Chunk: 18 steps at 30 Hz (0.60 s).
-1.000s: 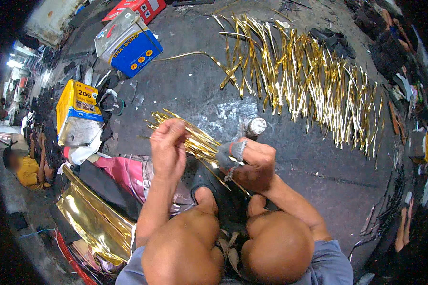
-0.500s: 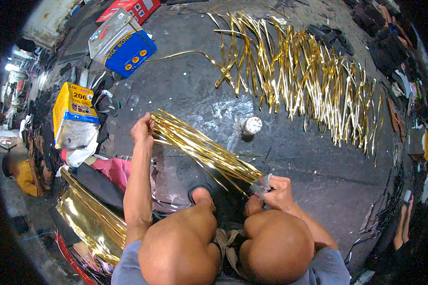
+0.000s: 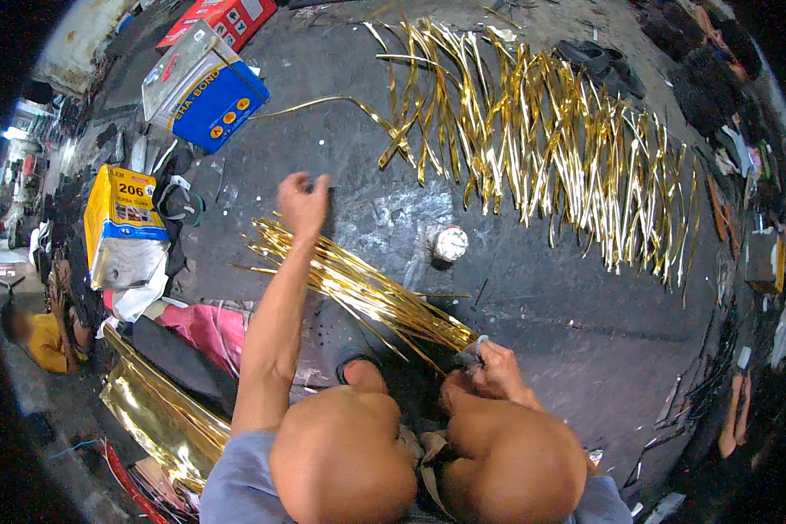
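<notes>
A bundle of shiny gold strips (image 3: 371,293) slants across the dark floor in front of my knees. My right hand (image 3: 498,371) is closed on its lower right end, where a scrap of grey material shows at the fingers. My left hand (image 3: 304,208) is raised just beyond the bundle's upper left end, apart from it. Its fingers are loosely bent and spread from the thumb, with nothing held. At the left end the loose strip tips fan out a little. A wide row of similar gold strips (image 3: 541,140) lies spread across the far right of the floor.
A small whitish round pot (image 3: 451,244) stands mid-floor. At the left are a yellow-blue tin (image 3: 127,218), a blue-and-silver tin (image 3: 210,100) and a red box (image 3: 227,22). Gold sheet (image 3: 162,419) and pink material (image 3: 205,330) lie by my left arm. Another person (image 3: 51,336) sits far left.
My left hand has let go of the bundle's left end and moved up and right. The strip tips there have spread. My right hand still grips the other end.
</notes>
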Tool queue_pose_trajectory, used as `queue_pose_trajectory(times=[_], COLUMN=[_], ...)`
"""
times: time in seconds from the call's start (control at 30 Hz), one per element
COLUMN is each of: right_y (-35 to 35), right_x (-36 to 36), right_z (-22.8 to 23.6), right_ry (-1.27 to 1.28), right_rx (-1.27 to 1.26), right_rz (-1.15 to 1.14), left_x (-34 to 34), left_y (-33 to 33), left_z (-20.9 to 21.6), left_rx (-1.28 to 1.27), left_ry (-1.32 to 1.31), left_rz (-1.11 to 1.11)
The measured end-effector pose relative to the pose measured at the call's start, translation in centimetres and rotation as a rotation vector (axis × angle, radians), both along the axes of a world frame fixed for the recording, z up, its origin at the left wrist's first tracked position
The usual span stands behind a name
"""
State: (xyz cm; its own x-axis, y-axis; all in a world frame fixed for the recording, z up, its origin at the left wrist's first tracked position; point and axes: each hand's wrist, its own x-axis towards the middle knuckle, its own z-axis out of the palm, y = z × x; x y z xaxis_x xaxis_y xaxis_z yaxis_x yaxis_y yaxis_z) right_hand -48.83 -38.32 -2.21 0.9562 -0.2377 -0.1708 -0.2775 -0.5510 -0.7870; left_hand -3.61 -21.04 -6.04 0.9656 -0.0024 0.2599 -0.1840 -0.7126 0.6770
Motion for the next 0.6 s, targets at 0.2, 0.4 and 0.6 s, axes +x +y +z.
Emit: queue_pose_trajectory(times=[0.2, 0.4, 0.6], right_y=[-0.4, -1.6, -2.2], right_x=[1.4, 1.2, 0.9], right_z=[2.6, 3.2, 2.2], right_ry=[0.059, 0.002, -0.011], right_rx=[0.018, -0.040, -0.056], right_rz=[-0.135, -0.367, -0.326], left_x=[0.9, 3.4, 5.5], left_y=[-11.8, -16.7, -16.6], left_z=[-0.8, 0.7, 1.7], left_rx=[-0.114, -0.219, -0.028], left_ry=[0.623, 0.313, 0.241], left_rz=[-0.088, -0.086, -0.214])
